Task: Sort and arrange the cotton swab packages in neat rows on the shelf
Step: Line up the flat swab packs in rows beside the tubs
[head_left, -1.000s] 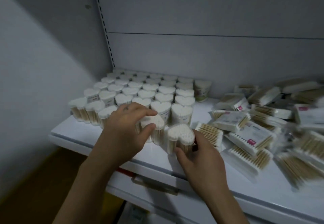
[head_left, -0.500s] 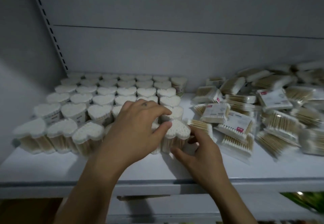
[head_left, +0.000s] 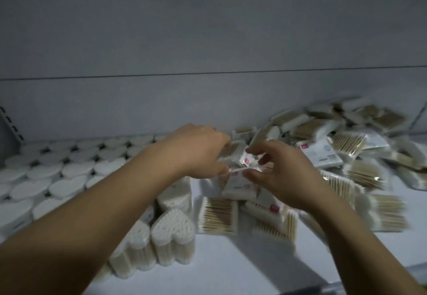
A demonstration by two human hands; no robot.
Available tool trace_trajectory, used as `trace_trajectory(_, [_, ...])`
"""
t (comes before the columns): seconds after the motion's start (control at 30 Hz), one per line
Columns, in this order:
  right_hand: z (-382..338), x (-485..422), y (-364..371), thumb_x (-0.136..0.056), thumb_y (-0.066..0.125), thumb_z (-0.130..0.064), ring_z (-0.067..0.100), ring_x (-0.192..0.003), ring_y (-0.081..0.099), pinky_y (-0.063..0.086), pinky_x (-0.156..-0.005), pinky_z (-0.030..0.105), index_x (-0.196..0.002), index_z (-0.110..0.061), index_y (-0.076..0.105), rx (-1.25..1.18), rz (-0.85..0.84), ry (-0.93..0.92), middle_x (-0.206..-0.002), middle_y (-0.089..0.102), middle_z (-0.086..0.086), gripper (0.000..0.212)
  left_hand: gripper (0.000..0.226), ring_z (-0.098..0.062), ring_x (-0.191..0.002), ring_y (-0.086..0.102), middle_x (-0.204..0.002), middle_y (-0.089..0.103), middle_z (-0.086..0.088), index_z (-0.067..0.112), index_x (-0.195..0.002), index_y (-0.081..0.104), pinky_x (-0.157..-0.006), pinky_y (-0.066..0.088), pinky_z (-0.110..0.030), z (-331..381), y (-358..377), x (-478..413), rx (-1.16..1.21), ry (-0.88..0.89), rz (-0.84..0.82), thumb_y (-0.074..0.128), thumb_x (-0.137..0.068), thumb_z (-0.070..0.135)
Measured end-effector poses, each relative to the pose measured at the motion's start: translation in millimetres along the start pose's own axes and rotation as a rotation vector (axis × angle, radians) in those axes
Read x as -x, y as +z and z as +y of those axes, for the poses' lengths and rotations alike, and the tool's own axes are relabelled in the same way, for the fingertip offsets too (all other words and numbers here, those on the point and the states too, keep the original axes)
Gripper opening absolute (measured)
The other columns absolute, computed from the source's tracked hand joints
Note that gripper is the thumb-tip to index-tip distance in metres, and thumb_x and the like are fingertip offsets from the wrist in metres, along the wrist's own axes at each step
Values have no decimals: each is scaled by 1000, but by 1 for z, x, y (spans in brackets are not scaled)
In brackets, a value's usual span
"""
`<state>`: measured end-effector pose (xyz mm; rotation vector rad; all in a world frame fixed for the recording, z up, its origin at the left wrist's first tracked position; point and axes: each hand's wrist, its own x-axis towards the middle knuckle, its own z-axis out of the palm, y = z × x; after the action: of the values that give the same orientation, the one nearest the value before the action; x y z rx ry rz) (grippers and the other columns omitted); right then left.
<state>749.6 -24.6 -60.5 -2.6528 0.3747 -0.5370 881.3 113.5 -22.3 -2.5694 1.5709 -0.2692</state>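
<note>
White-wrapped swab packet (head_left: pixel 231 153) gripped by left hand (head_left: pixel 198 153); right hand (head_left: pixel 284 174) pinches second packet (head_left: pixel 238 186); red tags (head_left: pixel 235 173), print unreadable to me.

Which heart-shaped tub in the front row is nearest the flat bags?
The heart-shaped tub at the block's front right corner, beside a flat bag; all other front-row tubs stand to its left.

White shelf (head_left: pixel 231 269) w/ heart-shaped swab tubs (head_left: pixel 69 174) standing upright in tight rows on L side, touching each other, & flat packs (head_left: pixel 351 172) of wooden-stick swabs heaped loose, overlapping, on R side.
</note>
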Motion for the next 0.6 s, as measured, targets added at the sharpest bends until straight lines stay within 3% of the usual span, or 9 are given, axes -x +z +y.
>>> trace_trajectory(0.17, [28, -54, -5, -80, 70, -41, 22, -112, 57, 43, -84, 28, -126, -26, 56, 225, -120, -76, -123, 62, 0, 50, 60, -26, -109, 57, -125, 58, -7, 22, -136, 43, -80, 45, -30, 1, 26, -67, 14, -84, -257, 64, -85, 46])
trace_trajectory(0.27, [36, -78, 11, -84, 65, -40, 28, -119, 53, 43, -95, 36, -131, -22, 54, 347, -201, -134, -129, 59, 7, 52, 58, -27, -112, 56, -128, 56, -9, 20, -136, 42, -85, 47, -33, -1, 42, -98, -3, -125, -348, 67, -85, 30])
trace_trajectory(0.37, [44, -86, 29, -87, 56, -51, 27, -124, 47, 35, -98, 37, -132, -24, 52, 436, -286, -159, -132, 55, 6, 53, 59, -27, -112, 58, -128, 57, -7, 22, -132, 49, -90, 50, -39, 4, 56, -117, 31, -122, -366, 73, -79, 33])
trace_trajectory(0.6, [64, -81, 41, -93, 50, -35, 29, -120, 48, 35, -97, 38, -126, -21, 54, 392, -101, -180, -127, 57, 8, 36, 56, -25, -102, 61, -116, 61, -6, 17, -117, 52, -85, 52, -38, 5, 70, -135, 156, -146, -345, 79, -72, 35])
